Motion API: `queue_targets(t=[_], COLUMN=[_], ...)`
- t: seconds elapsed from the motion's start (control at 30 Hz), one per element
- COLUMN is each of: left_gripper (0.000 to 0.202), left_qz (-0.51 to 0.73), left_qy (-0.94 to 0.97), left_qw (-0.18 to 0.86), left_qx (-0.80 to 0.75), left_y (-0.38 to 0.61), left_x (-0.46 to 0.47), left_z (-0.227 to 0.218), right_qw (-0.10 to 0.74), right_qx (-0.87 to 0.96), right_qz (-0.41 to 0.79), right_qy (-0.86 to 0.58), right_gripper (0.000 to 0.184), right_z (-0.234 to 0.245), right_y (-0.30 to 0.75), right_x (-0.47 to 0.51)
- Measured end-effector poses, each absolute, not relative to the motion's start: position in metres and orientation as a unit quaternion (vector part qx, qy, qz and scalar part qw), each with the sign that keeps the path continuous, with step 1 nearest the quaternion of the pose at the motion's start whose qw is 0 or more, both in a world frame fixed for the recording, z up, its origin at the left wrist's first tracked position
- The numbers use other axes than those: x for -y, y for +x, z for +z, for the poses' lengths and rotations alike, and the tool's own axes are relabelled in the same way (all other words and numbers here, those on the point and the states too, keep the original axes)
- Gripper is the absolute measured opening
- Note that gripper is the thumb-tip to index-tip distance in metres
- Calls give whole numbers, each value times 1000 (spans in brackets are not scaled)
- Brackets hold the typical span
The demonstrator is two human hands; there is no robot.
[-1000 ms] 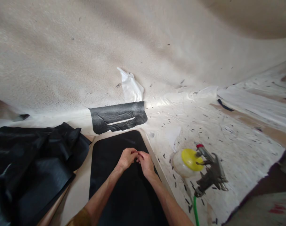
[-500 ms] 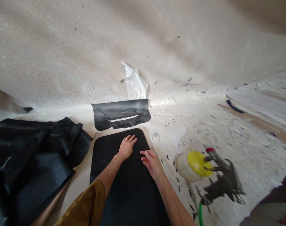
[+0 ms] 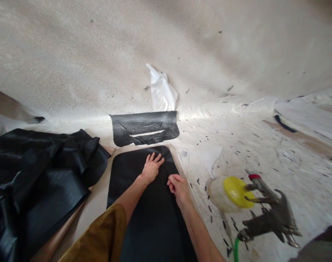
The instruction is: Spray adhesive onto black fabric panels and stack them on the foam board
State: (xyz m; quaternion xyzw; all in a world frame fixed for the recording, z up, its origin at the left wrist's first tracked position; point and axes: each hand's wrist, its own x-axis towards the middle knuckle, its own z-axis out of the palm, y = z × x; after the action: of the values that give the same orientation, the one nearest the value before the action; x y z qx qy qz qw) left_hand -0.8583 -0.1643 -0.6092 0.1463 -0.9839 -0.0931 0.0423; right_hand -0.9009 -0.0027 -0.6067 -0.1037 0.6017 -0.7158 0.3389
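A long black sheet with rounded corners (image 3: pixel 152 222) lies before me on a slightly larger pale panel (image 3: pixel 110 178). My left hand (image 3: pixel 151 169) rests palm down near its far end, fingers spread on the black surface. Close to the sheet's right edge is my right hand (image 3: pixel 180 189), its thumb and fingers pinched together against the black material. Whatever sits between those fingertips is too small to make out. Just beyond the sheet, a grey-black slit piece of material (image 3: pixel 144 127) lies wrinkled.
A spray gun (image 3: pixel 272 211) with a yellow-lidded cup (image 3: pixel 237 191) and green hose (image 3: pixel 236 249) lies at right. Crumpled black sheets (image 3: pixel 51 182) are heaped at left. White cloth (image 3: pixel 163 91) hangs against the speckled covering (image 3: pixel 100 65). Dark scraps litter the white floor covering (image 3: pixel 226 142).
My right hand's fingers have closed from a looser, half-open shape into a pinch. The left hand's fingers are spread wider on the sheet. The whole view has shifted slightly.
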Motion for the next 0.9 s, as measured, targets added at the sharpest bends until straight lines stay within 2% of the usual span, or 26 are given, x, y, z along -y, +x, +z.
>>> queue_targets(t=[0.33,0.6,0.77,0.83,0.9], left_gripper=[61,59,68,63,50], left_qz=[-88,-75,-63,-55,-50], left_qy=[151,144,150,164,183], left_qw=[-3,18,25,43,61], left_qx=[985,987,986,984,980], left_y=[-862,-860,-861,-863,-866], left_x=[165,164,163,163,162], left_z=[-594,-602,-604,-604,-601], right_qw=[344,364,370,378,388], right_qx=[-626,-648,-682,-706,-716], right_qz=[-692,-666,-631,-598,-580], right_qy=[-107,-63,-13,-4,8], right_gripper=[33,39,51,54,58], right_z=[-599,-569,-562,-566,-573], right_y=[-886,-866,-853,-845,-837], right_x=[-13,-88,-148,-177,-207])
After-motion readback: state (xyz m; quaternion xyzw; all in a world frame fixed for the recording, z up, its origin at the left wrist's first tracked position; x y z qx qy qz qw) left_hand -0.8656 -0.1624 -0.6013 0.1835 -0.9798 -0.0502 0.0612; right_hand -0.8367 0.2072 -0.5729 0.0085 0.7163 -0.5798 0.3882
